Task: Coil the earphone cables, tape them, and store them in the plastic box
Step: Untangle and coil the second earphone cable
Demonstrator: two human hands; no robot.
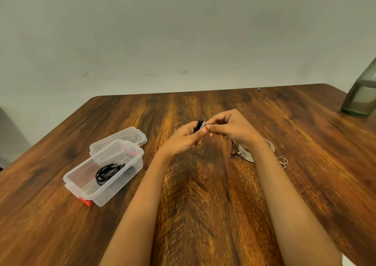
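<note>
Above the middle of the table, my left hand point(186, 136) grips a small black coiled earphone cable point(197, 125). My right hand point(230, 128) meets it there, fingertips pinching a pale strip of tape point(204, 124) against the coil. To the left stands the clear plastic box point(81, 181), open, with another black coiled cable point(108, 173) lying inside. A white tape roll point(249, 155) lies on the table, mostly hidden behind my right wrist. A dark earphone cable end point(234, 150) trails down beside it.
The box's clear lid point(122, 138) lies just behind the box. Small scissors point(283, 161) rest right of my right forearm. A grey-green bottle point(361, 96) stands at the far right table edge. A tiny blue object point(258, 89) sits near the far edge.
</note>
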